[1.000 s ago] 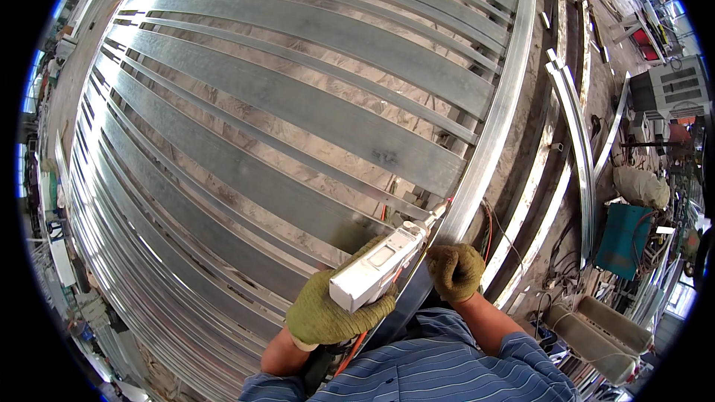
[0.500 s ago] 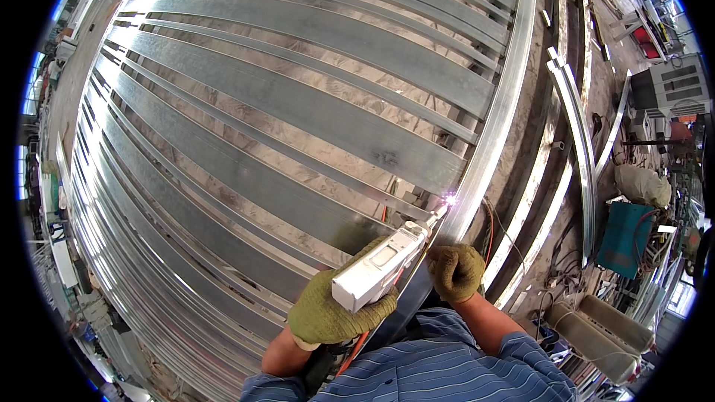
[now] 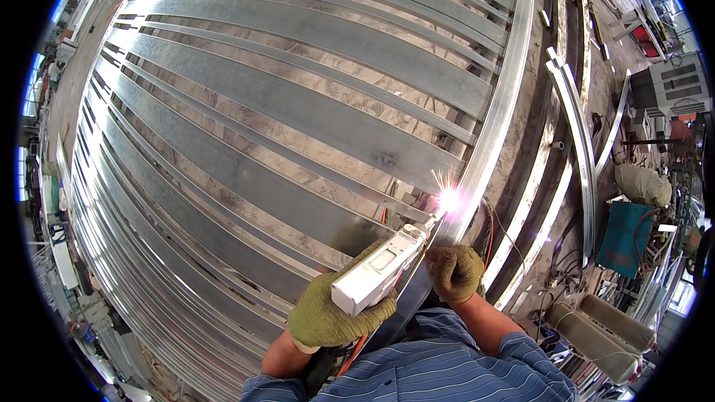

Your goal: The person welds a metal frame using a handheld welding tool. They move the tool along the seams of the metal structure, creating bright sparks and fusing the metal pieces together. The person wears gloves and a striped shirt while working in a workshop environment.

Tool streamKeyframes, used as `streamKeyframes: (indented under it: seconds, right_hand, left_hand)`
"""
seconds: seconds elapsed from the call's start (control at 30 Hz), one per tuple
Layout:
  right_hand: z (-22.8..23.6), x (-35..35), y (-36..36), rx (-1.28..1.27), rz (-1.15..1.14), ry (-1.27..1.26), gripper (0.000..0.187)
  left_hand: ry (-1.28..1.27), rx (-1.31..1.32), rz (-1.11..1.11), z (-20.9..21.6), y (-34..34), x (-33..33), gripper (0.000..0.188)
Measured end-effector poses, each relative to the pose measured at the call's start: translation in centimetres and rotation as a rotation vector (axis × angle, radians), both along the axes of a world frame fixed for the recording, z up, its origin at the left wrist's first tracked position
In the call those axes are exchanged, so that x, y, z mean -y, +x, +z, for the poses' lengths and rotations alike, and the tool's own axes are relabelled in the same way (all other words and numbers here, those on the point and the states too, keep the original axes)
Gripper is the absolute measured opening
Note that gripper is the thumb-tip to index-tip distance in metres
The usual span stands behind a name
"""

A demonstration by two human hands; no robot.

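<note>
My left hand (image 3: 322, 318), in a green-brown work glove, is wrapped around a white boxy handheld laser welder (image 3: 365, 286). Its metal nozzle (image 3: 430, 222) points up and right to the joint where a flat metal bar (image 3: 372, 138) meets the long silvery side rail (image 3: 495, 130). A bright pink-white glow with sparks burns at that joint. My right hand (image 3: 456, 274), gloved alike, is curled closed against the near part of the rail, right of the welder. Whatever its fingers may hold is hidden.
Many parallel metal bars form a wide frame reaching away to the left. Long rusty beams (image 3: 540, 171) and curved silver profiles (image 3: 577, 123) lie right of the rail. Farther right are a teal box (image 3: 625, 238), a grey cabinet (image 3: 674, 85) and two grey cylinders (image 3: 596, 335). Cables run beside the rail.
The small spark at the nozzle tip has grown into a large bright glow, with sparks spraying upward. Both hands and the welder stay nearly in place.
</note>
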State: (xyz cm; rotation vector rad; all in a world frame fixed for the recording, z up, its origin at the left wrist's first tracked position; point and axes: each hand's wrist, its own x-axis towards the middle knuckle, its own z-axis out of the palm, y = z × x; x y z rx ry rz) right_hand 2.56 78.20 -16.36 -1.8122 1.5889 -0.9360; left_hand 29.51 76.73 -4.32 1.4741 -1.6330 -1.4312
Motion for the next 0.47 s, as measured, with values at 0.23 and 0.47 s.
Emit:
streamKeyframes:
  seconds: [0.23, 0.47]
  right_hand:
    - [1.0, 0.5, 0.7, 0.118, 0.033, 0.049, 0.039]
    - [-2.6, -1.5, 0.3, 0.316, -0.056, 0.040, 0.027]
  left_hand:
    - [0.249, -0.297, 0.261, 3.2, 1.1, -2.8, 0.067]
    - [0.253, -0.259, 0.189, 4.4, 3.2, -2.6, 0.080]
